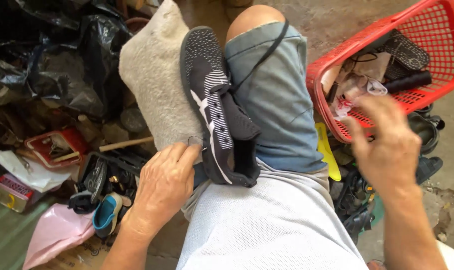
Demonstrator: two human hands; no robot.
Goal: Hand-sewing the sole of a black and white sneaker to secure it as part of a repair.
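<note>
At the far left, on the cluttered ground, a small rectangular tin with a red and yellow label (9, 192) lies beside crumpled white paper (29, 172), and just behind it an open red tray-like box (57, 147) holds small metal odds and ends too jumbled to tell apart. A pink plastic bag (54, 232) lies below these, and heaps of black plastic sheeting (57, 55) fill the upper left. Near the bag, a small blue and grey shoe (106, 214) rests among dark scraps. The left hand (164, 187) is loosely curled, its fingertips pressing on the edge of a fluffy cream fleece pad (154, 82) that lies over the person's lap, right beside the heel end of a black knit sneaker with white stripes (217, 110). The sneaker lies along the left thigh, toe pointing away, its collar flopped open near the hand, against the faded blue denim shorts (277, 100). A yellow plastic shoehorn-shaped piece (328, 152) shows just right of the thigh. The right hand (387, 145) is blurred, fingers spread open and holding nothing, hovering in front of a red plastic lattice basket (437, 40). The basket holds a black insole, a black cylindrical handle, pale cloth scraps and cords. Dark sandals (427, 132) lie beneath it.
</note>
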